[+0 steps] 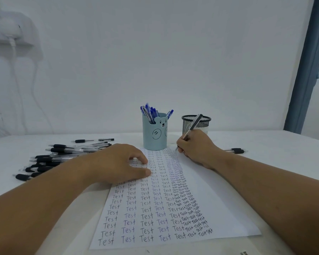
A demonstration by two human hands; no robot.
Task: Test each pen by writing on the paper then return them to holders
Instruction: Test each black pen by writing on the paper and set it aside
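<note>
Right hand (195, 148) writing at the far end of the paper (219, 208); left hand (118, 162) bracing the sheet.

The right hand pinches a black pen (193, 126), tip down near the paper's far right corner, barrel tilted up toward the mesh holder (196, 124). The left hand rests on the paper's upper left part, fingers loosely curled, holding nothing. The blue bear holder (155, 135) stands at the paper's far edge, touching or just beside it. Loose black pens (63, 157) lie left of the paper; one pen (235, 150) lies right. The paper's right margin is blank.
</note>
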